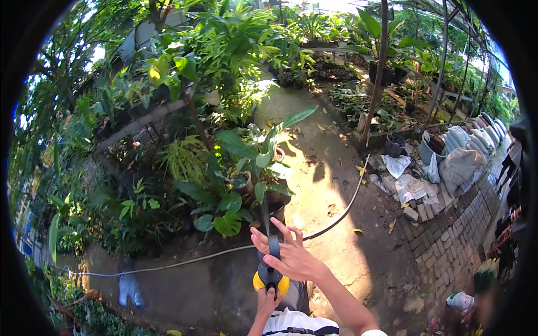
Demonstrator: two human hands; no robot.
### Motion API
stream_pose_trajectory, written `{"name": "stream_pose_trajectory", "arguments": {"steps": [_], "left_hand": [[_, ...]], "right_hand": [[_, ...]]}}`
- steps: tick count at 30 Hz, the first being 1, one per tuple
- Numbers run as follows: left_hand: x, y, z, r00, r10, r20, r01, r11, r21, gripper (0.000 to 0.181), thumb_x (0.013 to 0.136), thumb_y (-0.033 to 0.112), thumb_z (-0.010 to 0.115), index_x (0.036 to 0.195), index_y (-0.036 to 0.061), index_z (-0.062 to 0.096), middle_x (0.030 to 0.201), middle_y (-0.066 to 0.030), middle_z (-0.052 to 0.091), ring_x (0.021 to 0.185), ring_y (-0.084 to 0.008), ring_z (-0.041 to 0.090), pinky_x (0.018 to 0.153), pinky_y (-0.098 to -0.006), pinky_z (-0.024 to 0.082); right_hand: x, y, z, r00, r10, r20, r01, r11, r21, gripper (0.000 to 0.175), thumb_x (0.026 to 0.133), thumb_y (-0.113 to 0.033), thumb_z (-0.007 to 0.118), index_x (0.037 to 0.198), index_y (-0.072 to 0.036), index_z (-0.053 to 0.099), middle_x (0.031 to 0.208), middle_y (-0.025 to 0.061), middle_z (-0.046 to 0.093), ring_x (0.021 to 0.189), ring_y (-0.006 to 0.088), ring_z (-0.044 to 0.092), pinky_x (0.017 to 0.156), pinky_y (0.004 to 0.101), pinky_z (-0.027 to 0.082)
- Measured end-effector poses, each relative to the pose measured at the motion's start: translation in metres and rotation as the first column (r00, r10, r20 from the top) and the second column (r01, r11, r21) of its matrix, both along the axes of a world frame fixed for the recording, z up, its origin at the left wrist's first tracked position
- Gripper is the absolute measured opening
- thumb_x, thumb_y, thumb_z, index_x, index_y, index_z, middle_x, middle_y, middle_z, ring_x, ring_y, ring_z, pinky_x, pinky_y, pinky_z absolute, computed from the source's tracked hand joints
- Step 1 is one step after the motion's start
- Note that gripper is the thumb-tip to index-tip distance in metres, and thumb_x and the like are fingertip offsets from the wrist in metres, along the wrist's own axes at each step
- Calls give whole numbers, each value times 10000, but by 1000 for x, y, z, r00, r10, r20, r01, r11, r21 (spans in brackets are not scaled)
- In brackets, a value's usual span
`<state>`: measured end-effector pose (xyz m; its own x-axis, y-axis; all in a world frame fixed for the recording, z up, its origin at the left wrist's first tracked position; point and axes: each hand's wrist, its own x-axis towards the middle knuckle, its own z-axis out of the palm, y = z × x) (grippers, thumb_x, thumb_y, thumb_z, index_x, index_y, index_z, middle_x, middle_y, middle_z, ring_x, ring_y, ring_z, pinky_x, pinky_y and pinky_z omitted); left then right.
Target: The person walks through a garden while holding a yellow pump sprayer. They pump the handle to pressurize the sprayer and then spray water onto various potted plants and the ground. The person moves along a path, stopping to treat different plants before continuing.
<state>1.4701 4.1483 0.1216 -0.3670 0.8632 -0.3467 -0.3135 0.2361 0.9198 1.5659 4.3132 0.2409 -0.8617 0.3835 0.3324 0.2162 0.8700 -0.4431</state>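
My left hand [268, 300] grips the lower end of a yellow and dark grey hand sprayer [269, 275], just in front of my body. At the sprayer's dark nozzle [274, 248], my right hand [296, 258] has its fingers spread, some on either side of it; whether it touches the nozzle is unclear. A thin fan of water [265, 214] leaves the nozzle towards a broad-leaved potted plant [262, 159]. Lower leaves [227, 222] of the plant group hang close beyond my fingers.
A hose [349, 206] curves across the ground beyond my hands. Plant shelves [143, 119] stand at left. A wooden post [378, 71], a black pot [395, 145], stacked sacks [475, 138] and brick paving [449, 243] lie to the right. A patterned, leg-like object [129, 287] stands at lower left.
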Motion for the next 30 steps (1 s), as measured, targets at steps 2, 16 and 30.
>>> {"name": "stream_pose_trajectory", "arguments": {"steps": [2, 16, 30], "left_hand": [[1, 46, -1, 997, 73, 14, -71, 994, -88, 273, 934, 204, 430, 735, 35, 511, 539, -11, 459, 433, -116, 438, 415, -272, 340], [-5, 331, 19, 998, -59, 13, 60, 992, -107, 301, 889, 150, 410, 634, 34, 521, 546, -23, 502, 453, -129, 460, 442, -286, 352], [57, 645, -2, 891, -449, -61, 451, 892, 29, 272, 922, 191, 487, 715, 31, 563, 580, -1, 519, 512, -111, 508, 479, -269, 403]], "right_hand": [[-6, 45, -11, 999, -12, 50, 14, 999, -50, 541, 1052, -445, 288, 1563, -267, 289, 1636, -63, 227, 1497, 327, 107, 1130, 536, 91], [0, 312, 9, 987, -91, 135, 106, 989, -107, 572, 1039, -512, 228, 1564, -291, 278, 1642, -70, 206, 1500, 327, 92, 1137, 556, 66], [109, 577, -22, 854, -436, 283, 488, 860, -149, 564, 1019, -543, 303, 1488, -268, 453, 1607, -84, 305, 1451, 297, 161, 1100, 523, 57]]}}
